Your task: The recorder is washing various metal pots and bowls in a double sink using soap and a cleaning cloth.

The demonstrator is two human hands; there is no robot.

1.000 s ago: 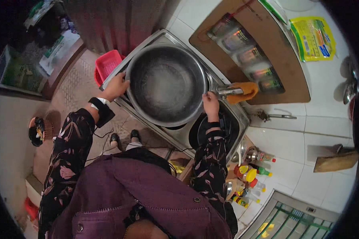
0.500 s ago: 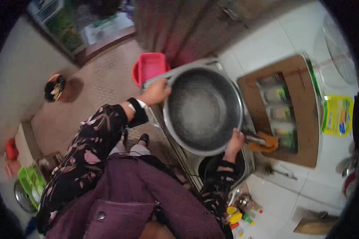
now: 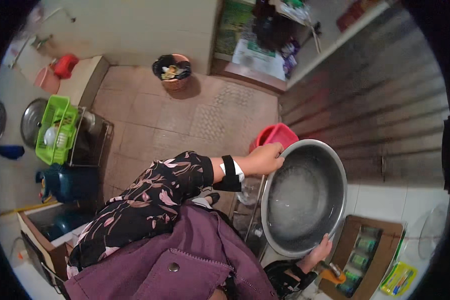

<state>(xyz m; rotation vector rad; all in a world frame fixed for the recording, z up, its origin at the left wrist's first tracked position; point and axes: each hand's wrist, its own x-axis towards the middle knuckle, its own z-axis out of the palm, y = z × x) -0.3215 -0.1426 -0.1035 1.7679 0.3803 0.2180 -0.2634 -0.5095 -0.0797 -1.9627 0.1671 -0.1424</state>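
A large round metal basin (image 3: 334, 180) is held out at the right of the head view, its inside grey with a pale, hazy middle. Whether it holds liquid I cannot make out. My left hand (image 3: 266, 159) is closed on its upper left rim, the wrist wearing a black band over something white. At the lower right rim, my right hand (image 3: 316, 252) grips with the thumb up over the edge. An orange thing (image 3: 332, 275) with a metal piece lies close to that hand. Just beyond my left hand are red plastic tubs (image 3: 285, 134).
A brown panel (image 3: 342, 232) with dark windows stands against white tiles, near a yellow packet (image 3: 399, 278). A wicker waste basket (image 3: 177, 84) sits on the tiled floor ahead. Left are a green dish rack (image 3: 67, 107) and a blue gas cylinder (image 3: 70, 182). A dark corrugated panel (image 3: 375, 120) rises behind the basin.
My view has swung left, bringing the dish rack and gas cylinder into sight. The basin now appears farther right and lower, more tilted, with both hands still on its rim.
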